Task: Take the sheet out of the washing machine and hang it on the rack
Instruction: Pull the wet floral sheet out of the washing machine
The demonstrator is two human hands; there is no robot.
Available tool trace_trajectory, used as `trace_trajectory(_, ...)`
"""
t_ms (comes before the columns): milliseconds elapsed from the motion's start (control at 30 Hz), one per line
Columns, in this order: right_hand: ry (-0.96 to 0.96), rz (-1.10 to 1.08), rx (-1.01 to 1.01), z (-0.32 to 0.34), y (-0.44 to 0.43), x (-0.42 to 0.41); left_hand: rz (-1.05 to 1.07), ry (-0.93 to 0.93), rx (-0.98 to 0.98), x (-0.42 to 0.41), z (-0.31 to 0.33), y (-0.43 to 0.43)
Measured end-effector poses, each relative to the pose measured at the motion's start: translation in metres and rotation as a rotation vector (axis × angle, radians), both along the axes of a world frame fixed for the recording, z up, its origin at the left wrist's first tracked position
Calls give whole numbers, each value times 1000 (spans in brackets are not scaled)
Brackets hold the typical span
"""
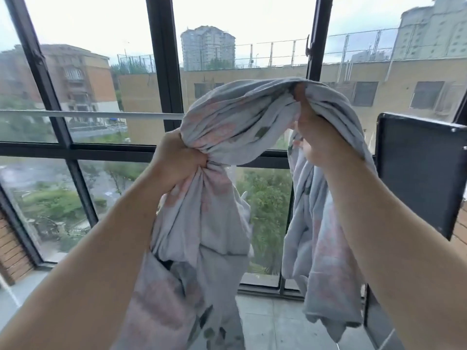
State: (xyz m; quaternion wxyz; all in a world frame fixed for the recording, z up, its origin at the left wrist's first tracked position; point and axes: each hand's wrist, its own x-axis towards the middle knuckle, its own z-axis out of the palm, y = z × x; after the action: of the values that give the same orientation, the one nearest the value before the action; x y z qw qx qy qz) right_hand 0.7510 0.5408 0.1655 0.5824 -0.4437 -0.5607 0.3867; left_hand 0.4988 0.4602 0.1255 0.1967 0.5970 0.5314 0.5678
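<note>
A pale grey sheet (235,117) with faded pink and green print is bunched up in front of the window. My left hand (177,157) grips a gathered twist of it at the centre, and the cloth hangs down below that hand. My right hand (316,132) is raised higher at the right and grips the upper fold, with another length of sheet draped over it and hanging behind my wrist. A thin white rack rod (88,114) runs level across the left; the sheet covers its right end, and I cannot tell whether they touch.
Black window frames (164,72) stand directly ahead, with buildings and trees outside. An open black window sash (417,173) juts in at the right. A brick wall (12,246) shows at the lower left and a tiled floor (273,322) below.
</note>
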Motion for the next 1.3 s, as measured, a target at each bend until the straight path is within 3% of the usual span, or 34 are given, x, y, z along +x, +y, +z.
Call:
trace_trajectory(233, -37, 55, 15, 0, 41, -28, 421, 288, 171, -14, 5, 33)
trace_trajectory(533, -50, 131, 183, 31, 140, -91, 514, 305, 228, -62, 23, 86)
trace_trajectory(867, -351, 179, 153, 60, 249, -139, 599, 337, 208, -96, 36, 156)
trace_trajectory(1100, -422, 325, 305, 73, 308, -191, 740, 170, 188, -109, 33, 190)
trace_trajectory(1300, -468, 443, 320, 72, 337, -230, 855, 54, 174, -122, 31, 209)
